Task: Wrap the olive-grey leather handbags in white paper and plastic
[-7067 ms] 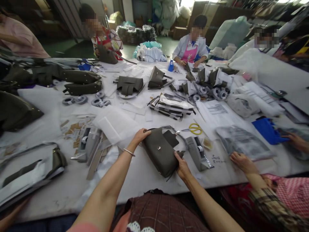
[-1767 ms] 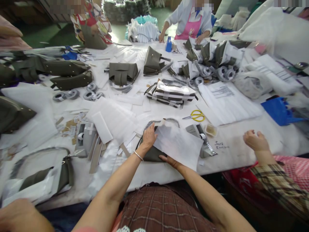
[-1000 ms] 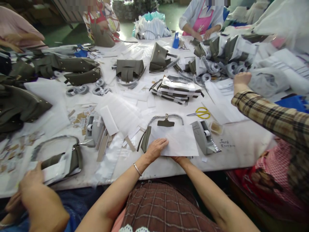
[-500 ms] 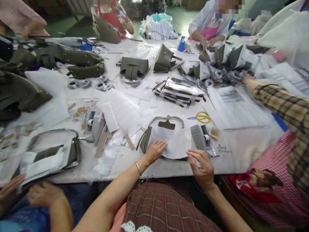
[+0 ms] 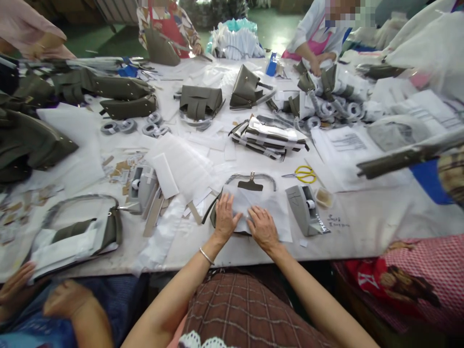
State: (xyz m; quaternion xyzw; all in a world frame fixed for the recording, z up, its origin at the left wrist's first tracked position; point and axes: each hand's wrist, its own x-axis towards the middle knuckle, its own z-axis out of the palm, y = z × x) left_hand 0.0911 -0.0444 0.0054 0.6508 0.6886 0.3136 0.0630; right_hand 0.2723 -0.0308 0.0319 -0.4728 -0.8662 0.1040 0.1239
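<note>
A small olive handbag (image 5: 250, 186) lies on the table in front of me, its wrapped handle pointing away. Most of its body is hidden under a thin white sheet (image 5: 281, 208). My left hand (image 5: 225, 220) rests flat on the sheet's left part, fingers spread. Close beside it, my right hand (image 5: 264, 229) presses on the middle of the sheet, fingers stretched out. Just right of the sheet stands a grey tape dispenser (image 5: 300, 210). Yellow-handled scissors (image 5: 305, 174) lie beyond it.
Another tape dispenser (image 5: 139, 191) stands left, near white sheets (image 5: 184, 164). Stacked wrapped bags (image 5: 271, 137) lie ahead. A neighbour's hand (image 5: 68, 299) is near a partly wrapped bag (image 5: 76, 237). At right, a long olive piece (image 5: 406, 157) juts over the table.
My right hand has moved left from the sheet's right edge and now lies flat on it. My left hand has shifted slightly left. The right neighbour's arm has drawn back; a long olive piece appears there.
</note>
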